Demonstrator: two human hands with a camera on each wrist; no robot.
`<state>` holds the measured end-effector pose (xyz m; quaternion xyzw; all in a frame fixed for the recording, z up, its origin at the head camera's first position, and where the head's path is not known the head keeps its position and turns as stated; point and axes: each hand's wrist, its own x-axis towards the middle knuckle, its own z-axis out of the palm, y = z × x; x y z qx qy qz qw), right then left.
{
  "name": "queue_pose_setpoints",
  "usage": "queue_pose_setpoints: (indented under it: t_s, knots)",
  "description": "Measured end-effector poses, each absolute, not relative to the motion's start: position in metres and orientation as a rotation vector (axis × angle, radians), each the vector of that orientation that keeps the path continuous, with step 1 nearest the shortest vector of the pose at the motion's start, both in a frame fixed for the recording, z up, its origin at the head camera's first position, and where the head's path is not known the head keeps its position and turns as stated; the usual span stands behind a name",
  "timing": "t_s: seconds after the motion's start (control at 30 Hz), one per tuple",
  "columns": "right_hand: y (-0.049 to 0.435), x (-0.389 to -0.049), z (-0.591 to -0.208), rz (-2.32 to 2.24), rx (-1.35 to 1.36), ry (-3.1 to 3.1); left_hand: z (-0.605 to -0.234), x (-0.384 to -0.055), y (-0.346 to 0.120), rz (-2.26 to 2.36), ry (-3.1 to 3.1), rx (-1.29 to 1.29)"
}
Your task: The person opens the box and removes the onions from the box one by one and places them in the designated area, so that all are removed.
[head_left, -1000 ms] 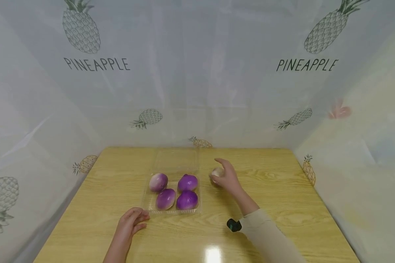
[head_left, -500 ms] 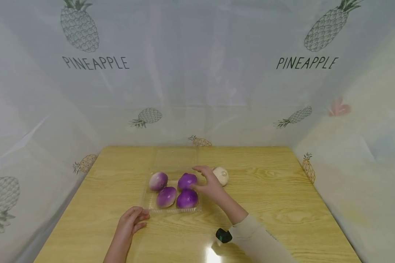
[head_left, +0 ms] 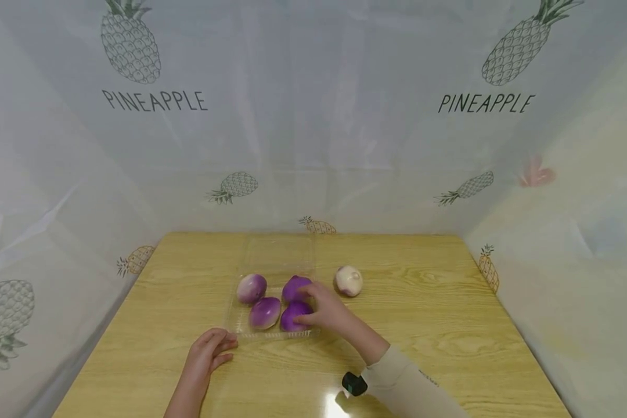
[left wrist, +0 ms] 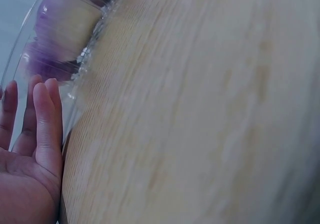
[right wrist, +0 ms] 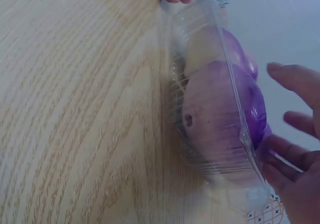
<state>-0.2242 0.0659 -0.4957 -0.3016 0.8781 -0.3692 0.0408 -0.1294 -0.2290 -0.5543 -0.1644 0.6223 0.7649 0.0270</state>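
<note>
Toward the surface's [head_left: 428, 290] far edge, fingers [right wrist: 297, 81] spread, the right hand [head_left: 325, 309] had moved from the white onion [head_left: 349, 281] outside the box [head_left: 270, 335] to two purple onions [head_left: 294, 286] inside.

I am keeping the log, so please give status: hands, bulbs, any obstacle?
Left hand at near left corner of container. Right hand at right-hand bulbs, fingers spread. Four bulbs inside, fifth bulb on table. No obstacle seen; lid open.
</note>
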Motion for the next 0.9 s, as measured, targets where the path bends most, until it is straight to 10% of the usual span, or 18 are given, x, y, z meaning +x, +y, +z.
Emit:
queue_pose_setpoints:
  t_s: [0.9]
  knots:
    - [0.052, -0.217, -0.499, -0.769, -0.911, 2.823, -0.553, -0.124, -0.229, 2.279, 1.950, -0.549]
